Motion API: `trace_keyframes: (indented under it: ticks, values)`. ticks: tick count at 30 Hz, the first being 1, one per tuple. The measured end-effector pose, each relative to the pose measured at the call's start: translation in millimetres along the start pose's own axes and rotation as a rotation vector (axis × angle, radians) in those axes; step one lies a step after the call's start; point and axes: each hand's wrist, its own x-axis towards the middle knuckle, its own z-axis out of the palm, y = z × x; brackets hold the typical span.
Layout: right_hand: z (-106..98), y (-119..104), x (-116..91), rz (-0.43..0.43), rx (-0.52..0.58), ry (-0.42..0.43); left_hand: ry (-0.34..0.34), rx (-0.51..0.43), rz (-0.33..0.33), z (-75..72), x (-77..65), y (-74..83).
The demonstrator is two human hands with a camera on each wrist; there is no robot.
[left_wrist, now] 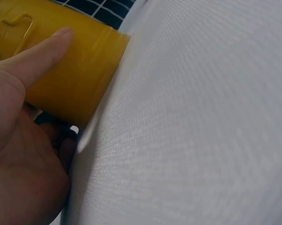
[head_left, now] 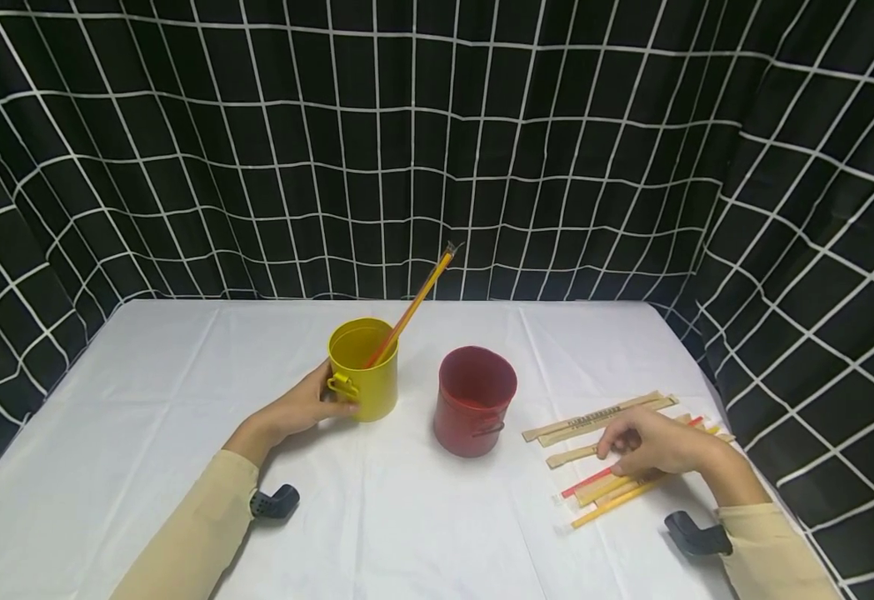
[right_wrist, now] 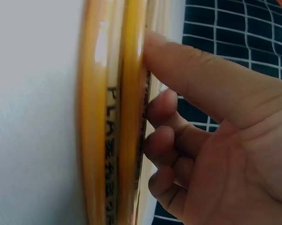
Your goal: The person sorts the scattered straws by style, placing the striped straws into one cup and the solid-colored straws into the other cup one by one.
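My left hand (head_left: 294, 410) grips a small yellow metal pail (head_left: 377, 387) low on its side, thumb on the near face below the handle lug. A yellow straw (head_left: 431, 283) and a red one, in clear wrap, lean out of that pail to the right. To its right stands a red pail (head_left: 466, 429). Over a loose row of straws hovers my right hand (head_left: 661, 442), thumb tip at the straws, fingers bent with a gap to the thumb. Beneath it lie a red straw (head_left: 585, 482), a yellow straw (head_left: 609, 508) and slim brown paper-wrapped sticks (head_left: 579, 425).
A white cloth (head_left: 407, 533) covers the table. Black curtains with a white grid (head_left: 407, 150) hang behind it and on both sides. A dark wrist device (head_left: 275, 502) sits on the left sleeve, another (head_left: 695, 535) on the right.
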Motion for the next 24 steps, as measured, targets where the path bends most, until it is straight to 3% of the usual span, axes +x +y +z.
trace_keyframes:
  ticks: [12,19,24]
  values:
    - [10.0,-5.8,3.9,0.121,-0.086,0.062,0.006,0.001,0.001,0.2,0.1,0.9]
    - [7.8,-5.0,5.4,0.038,-0.023,0.030,0.006,0.006,-0.010,0.1,-1.8,0.9]
    - [4.1,-10.7,7.3,-0.048,-0.057,0.072,0.009,0.013,-0.011,0.5,-1.3,2.7]
